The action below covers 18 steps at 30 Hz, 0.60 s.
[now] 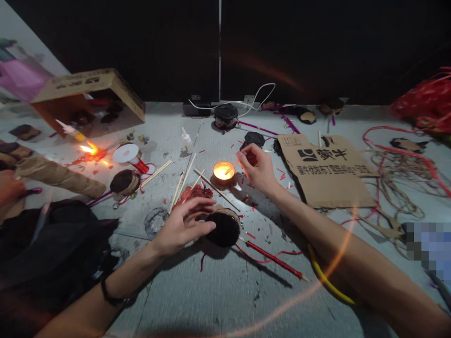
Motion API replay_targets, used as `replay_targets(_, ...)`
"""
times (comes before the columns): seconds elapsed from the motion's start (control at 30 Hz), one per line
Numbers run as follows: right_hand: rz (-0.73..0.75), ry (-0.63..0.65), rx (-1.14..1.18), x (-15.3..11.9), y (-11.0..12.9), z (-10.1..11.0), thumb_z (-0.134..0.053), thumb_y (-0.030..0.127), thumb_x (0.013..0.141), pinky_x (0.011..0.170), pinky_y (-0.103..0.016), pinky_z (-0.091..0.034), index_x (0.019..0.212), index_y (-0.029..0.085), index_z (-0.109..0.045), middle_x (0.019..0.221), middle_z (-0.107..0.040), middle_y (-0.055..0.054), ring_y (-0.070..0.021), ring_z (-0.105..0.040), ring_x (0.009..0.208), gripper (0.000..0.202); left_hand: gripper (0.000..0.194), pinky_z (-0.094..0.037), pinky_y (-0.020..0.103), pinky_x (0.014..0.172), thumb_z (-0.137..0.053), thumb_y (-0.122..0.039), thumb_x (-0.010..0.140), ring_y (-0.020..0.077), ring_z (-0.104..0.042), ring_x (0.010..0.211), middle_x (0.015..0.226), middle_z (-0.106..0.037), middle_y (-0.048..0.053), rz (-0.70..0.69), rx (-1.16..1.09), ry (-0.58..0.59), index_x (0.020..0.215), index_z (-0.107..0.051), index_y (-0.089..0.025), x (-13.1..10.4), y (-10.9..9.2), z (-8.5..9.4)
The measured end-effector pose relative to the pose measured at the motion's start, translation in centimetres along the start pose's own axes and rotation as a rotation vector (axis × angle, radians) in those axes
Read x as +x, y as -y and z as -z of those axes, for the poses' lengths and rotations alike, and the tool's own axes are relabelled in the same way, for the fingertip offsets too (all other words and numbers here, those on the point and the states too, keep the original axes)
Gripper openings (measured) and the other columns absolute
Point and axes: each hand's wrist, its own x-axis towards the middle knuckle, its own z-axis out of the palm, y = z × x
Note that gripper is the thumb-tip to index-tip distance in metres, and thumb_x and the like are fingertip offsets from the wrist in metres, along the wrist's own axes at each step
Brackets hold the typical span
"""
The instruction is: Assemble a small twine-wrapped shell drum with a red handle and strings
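My left hand point(188, 223) rests with its fingers spread at the left edge of a small round drum point(222, 228) with a black top and a brown side. A stick wrapped in red cord point(275, 259) runs from the drum toward the lower right, with loose red string beside it. My right hand point(254, 164) is pinched round a thin stick point(230, 169), whose tip is in or over a small lit candle cup point(224, 172). Bare wooden sticks point(220, 191) and a red beaded heap point(193, 193) lie between the candle and my left hand.
A cardboard sheet point(331, 176) and tangled twine point(405, 178) lie on the right. At left are an open carton point(88, 89), another flame point(90, 149), a paper roll point(59, 177) and another person's hand point(10, 192). A glue bottle point(186, 140) stands behind the candle.
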Motion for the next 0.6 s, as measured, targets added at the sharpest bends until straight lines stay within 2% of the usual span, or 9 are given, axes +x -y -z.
replay_targets(0.17,-0.001,-0.02,0.014,0.0,0.6,-0.1,-0.069,0.047,0.102,0.053,-0.029,-0.033,0.083,0.025,-0.056,0.064,-0.048,0.006,-0.0126,-0.04,0.056,0.032,0.054,-0.059,0.049,0.108,-0.09,-0.03,0.085,0.0292,-0.071,0.122,0.136,-0.069,0.013,0.008,-0.004,0.061,0.133,-0.066,-0.023,-0.6,-0.2,-0.3)
replay_targets(0.27,-0.007,-0.022,0.018,-0.2,0.8,-0.1,-0.068,0.048,0.102,0.051,-0.03,-0.028,0.084,0.026,-0.057,0.064,-0.047,0.006,-0.0135,-0.038,0.054,0.03,0.048,-0.058,0.052,0.11,-0.085,-0.022,0.086,0.0295,-0.07,0.123,0.135,-0.066,0.012,-0.054,0.051,0.124,0.131,-0.068,-0.023,-0.7,-0.1,-0.7)
replay_targets(0.4,-0.011,-0.016,0.028,-0.2,0.8,-0.1,-0.068,0.047,0.101,0.051,-0.031,-0.028,0.084,0.026,-0.056,0.063,-0.046,0.006,-0.0137,-0.038,0.054,0.029,0.041,-0.061,0.046,0.106,-0.081,-0.014,0.084,0.0271,-0.069,0.121,0.127,-0.062,0.01,-0.215,0.201,0.171,0.124,-0.074,-0.021,-0.6,-0.1,-1.2)
replay_targets(0.6,-0.021,-0.018,0.025,0.0,0.7,-0.2,-0.07,0.047,0.099,0.055,-0.031,-0.032,0.082,0.026,-0.055,0.066,-0.048,0.005,-0.0138,-0.041,0.057,0.03,0.04,-0.062,0.041,0.099,-0.086,-0.017,0.083,0.0257,-0.069,0.116,0.122,-0.065,0.009,-0.236,0.31,0.156,0.121,-0.075,-0.022,-0.6,-0.2,-1.2)
